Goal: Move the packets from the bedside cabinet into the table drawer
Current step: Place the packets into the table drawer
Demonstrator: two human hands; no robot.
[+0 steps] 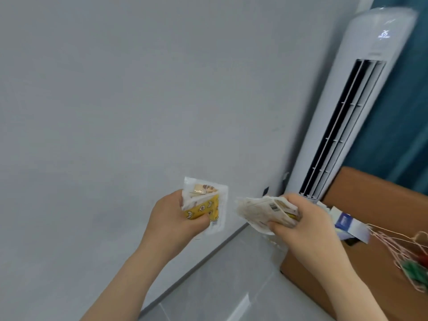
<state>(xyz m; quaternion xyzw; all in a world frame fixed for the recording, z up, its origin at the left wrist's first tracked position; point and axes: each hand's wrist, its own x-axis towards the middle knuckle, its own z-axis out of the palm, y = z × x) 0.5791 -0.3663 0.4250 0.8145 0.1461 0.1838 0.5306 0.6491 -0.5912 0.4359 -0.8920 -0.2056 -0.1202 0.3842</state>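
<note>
Two hands in view, each gripping packets, mid-frame w/ a plain grey wall behind. Left hand (176,216), just left of center, has fingers curled shut around a small bunch (206,205): at least 2 packets, one yellow w/ a printed pattern, one clear/white w/ a tan label on top. Exact count can't be told, they overlap. Their long axis runs roughly up-down in the frame, tilted a bit, top edges pointing toward the upper edge of frame.

Right hand (301,218), right of center, is clamped on a thicker stack (261,212) of pale packets, several but blurred, no firm count. One barcode shows on the top one. Stack lies near flat, long axis left-right, free end pointing left toward the other bunch; the 2 bunches are near but apart.

One white AC tower (347,105) at upper right, teal curtain (403,112) behind it. One brown box (382,262) at lower right. Pale floor (220,286) at bottom.
</note>
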